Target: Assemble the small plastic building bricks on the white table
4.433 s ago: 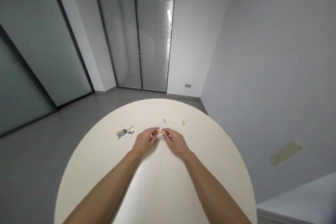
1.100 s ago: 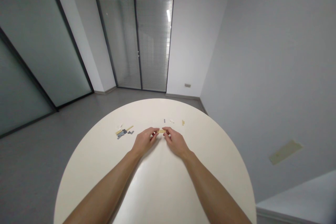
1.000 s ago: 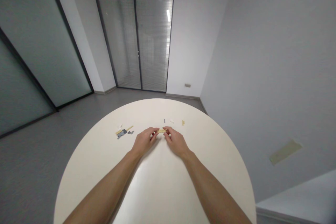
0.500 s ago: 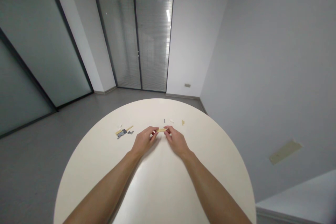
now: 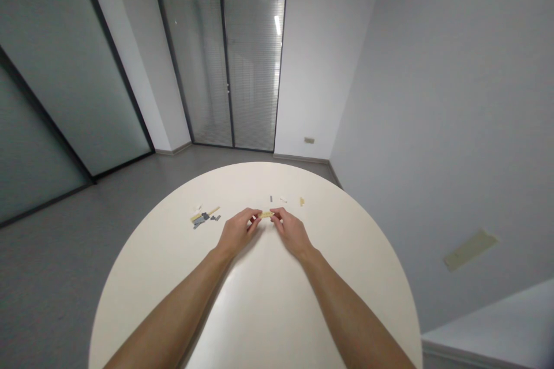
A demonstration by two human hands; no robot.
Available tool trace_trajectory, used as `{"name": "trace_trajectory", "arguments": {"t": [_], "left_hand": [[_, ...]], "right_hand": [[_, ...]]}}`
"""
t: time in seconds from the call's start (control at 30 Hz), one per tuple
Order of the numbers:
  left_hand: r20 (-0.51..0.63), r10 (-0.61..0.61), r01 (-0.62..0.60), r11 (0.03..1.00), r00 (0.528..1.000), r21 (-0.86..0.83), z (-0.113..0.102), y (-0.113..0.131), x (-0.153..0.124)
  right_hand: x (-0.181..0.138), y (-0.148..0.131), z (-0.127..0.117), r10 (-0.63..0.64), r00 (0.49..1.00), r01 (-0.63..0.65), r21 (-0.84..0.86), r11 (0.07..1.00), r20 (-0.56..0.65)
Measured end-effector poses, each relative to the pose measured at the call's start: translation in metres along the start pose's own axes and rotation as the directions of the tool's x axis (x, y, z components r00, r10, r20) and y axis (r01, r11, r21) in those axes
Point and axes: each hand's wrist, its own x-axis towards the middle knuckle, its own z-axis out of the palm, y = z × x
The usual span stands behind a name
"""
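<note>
Both hands meet over the middle of the round white table (image 5: pixel 259 323), forearms reaching in from the near edge. Left hand (image 5: pixel 236 232) and right hand (image 5: pixel 292 232) each pinch one end of a small tan strip piece (image 5: pixel 266 215) between thumb and fingertips, holding it just above the tabletop; other fingers curled in. Piece looks like a thin studded building plate, too small to say whether it's one part or two pressed together. Judging by the two-ended grip, the step in hand is seating or aligning parts along that strip. Next move would call for steady squeeze pressure with the ends kept level, so nothing skews or pops off. Just past the hands: a small grey piece (image 5: pixel 271 199), a white piece (image 5: pixel 283 200) and a tan piece (image 5: pixel 302 202), spaced apart. To the far left, well apart from the hands, a loose cluster of grey and tan parts (image 5: pixel 204 217). Beyond the table: grey floor (image 5: pixel 52 253), glass doors with blinds (image 5: pixel 229 69), plain wall on the right.
</note>
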Motion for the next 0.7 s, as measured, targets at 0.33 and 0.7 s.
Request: {"name": "trace_trajectory", "arguments": {"t": [0.33, 0.7], "left_hand": [[0.013, -0.018, 0.018, 1.000, 1.000, -0.022, 0.0003, -0.0008, 0.0002], [0.011, -0.024, 0.024, 0.999, 1.000, -0.028, -0.0007, -0.0003, -0.0001]], "right_hand": [[0.0005, 0.0016, 0.0005, -0.010, 0.999, 0.010, -0.012, 1.000, -0.035], [0.0002, 0.0016, -0.0007, -0.011, 0.999, 0.012, 0.002, 1.000, -0.038]]}}
